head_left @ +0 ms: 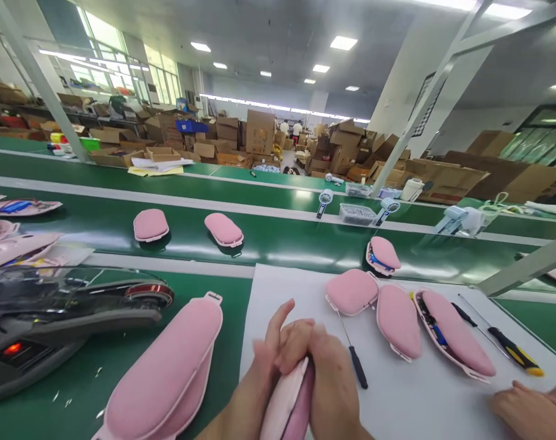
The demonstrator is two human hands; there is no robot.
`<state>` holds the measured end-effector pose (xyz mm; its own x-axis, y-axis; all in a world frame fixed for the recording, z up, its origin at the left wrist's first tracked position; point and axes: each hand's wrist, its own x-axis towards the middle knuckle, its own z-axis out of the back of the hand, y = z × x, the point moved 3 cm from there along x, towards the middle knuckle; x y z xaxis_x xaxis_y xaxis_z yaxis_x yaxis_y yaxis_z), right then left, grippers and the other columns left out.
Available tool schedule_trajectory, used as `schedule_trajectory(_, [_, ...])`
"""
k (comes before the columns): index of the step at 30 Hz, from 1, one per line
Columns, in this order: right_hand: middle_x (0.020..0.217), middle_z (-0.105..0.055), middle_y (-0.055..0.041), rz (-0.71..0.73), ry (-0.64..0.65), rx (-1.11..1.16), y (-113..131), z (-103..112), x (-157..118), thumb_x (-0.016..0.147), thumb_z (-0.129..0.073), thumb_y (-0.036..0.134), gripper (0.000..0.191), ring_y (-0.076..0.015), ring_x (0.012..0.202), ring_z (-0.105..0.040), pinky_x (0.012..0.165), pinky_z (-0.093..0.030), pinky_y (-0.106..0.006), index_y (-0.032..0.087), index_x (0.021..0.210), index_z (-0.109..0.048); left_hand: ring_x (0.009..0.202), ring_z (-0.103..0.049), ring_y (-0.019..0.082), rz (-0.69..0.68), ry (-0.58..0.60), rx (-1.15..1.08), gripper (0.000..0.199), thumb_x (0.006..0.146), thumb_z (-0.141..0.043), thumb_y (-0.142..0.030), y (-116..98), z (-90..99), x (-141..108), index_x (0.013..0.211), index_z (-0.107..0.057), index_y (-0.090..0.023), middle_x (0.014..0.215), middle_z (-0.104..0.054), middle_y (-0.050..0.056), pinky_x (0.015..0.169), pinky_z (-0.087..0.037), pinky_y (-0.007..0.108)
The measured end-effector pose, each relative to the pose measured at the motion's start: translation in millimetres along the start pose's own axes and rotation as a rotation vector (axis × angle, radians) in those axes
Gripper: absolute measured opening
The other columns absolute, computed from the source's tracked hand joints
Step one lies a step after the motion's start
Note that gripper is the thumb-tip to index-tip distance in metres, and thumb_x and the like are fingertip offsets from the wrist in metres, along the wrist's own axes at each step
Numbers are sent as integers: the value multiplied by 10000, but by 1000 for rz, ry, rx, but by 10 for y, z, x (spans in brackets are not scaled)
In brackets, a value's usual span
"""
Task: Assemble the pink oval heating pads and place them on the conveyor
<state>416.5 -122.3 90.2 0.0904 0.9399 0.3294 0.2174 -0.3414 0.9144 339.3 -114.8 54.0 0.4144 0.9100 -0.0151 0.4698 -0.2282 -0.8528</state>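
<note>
Between my two hands is a pink padded device (285, 406) held on edge, with a dark seam showing between its two shell halves. My left hand (280, 345) wraps over its top and left side, fingers bent and one finger raised. From the right, my right hand (329, 366) presses against the shell, its fingers partly hidden and blurred. Just beyond lie a pink padded device (352, 292), a second one (398, 321), and a partly opened one (456, 333) with blue parts inside. A black-handled screwdriver (358, 366) rests beside my right hand.
Another person's hand (528, 406) is at the lower right, near a yellow-black screwdriver (516, 351). Left of me are a stack of pink padded devices (168, 373) and a grey machine (67, 330). A green conveyor belt (278, 238) carries more pink devices behind the white sheet (278, 293).
</note>
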Motion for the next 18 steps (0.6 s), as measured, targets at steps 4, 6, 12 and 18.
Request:
schedule_trajectory(4, [481, -461, 5, 67, 5, 76, -9, 41, -83, 986, -373, 361, 564, -140, 542, -481, 609, -410, -293, 198, 457, -483, 1146, -542, 290, 39, -3, -54, 710, 774, -420, -749, -78, -95, -42, 1268, -542, -255, 1195, -604, 94, 1004, -385, 445])
schedule_trajectory(6, [476, -401, 17, 111, 18, 4, 37, 33, -138, 979, -381, 358, 542, -127, 506, -422, 570, -380, -289, 192, 465, -436, 1199, -502, 296, -18, 75, -75, 600, 783, -525, -674, -166, -195, -87, 1209, -584, -256, 1201, -603, 90, 973, -408, 425])
schedule_trajectory(12, [474, -279, 48, -33, 84, 82, 143, -5, 12, 950, -423, 417, 519, -115, 466, -301, 540, -384, -281, 203, 477, -408, 1121, -539, 201, -65, 58, -202, 402, 871, -532, -530, -269, -356, -94, 1160, -571, -254, 1129, -619, 46, 924, -421, 301])
schedule_trajectory(18, [457, -228, 73, -195, 75, 141, 78, 12, 288, 846, -534, 475, 494, -95, 434, -205, 448, -312, -257, 219, 451, -385, 879, -532, 158, -91, -157, -83, 294, 899, -480, -506, -253, -360, 78, 924, -566, -226, 818, -531, -15, 826, -437, 280])
